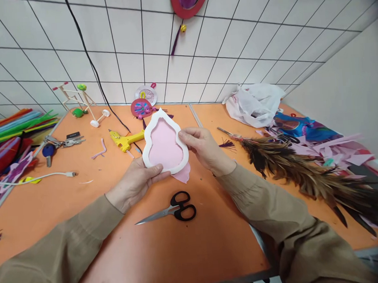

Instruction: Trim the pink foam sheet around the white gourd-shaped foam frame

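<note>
A gourd-shaped white frame point(147, 155) with a pink sheet point(165, 145) across its opening is held up over the table between both hands. My left hand point(136, 179) grips its lower left edge, thumb in front and fingers behind. At the right side, my right hand point(207, 151) pinches the rim between thumb and fingers. A loose pink piece point(184, 174) shows below the frame; whether it is attached I cannot tell. Black-handled scissors point(171, 211) lie on the table just below the hands. Behind the frame's left side rests a yellow glue gun point(124, 140).
Keys point(62, 142), a white cable point(49, 176) and colourful pipe cleaners point(10, 128) lie at left. A stick model point(78, 102) and round ornaments point(142, 107) stand by the tiled wall. At right are a plastic bag point(254, 104), a feather duster point(294, 168) and pink scraps point(335, 148).
</note>
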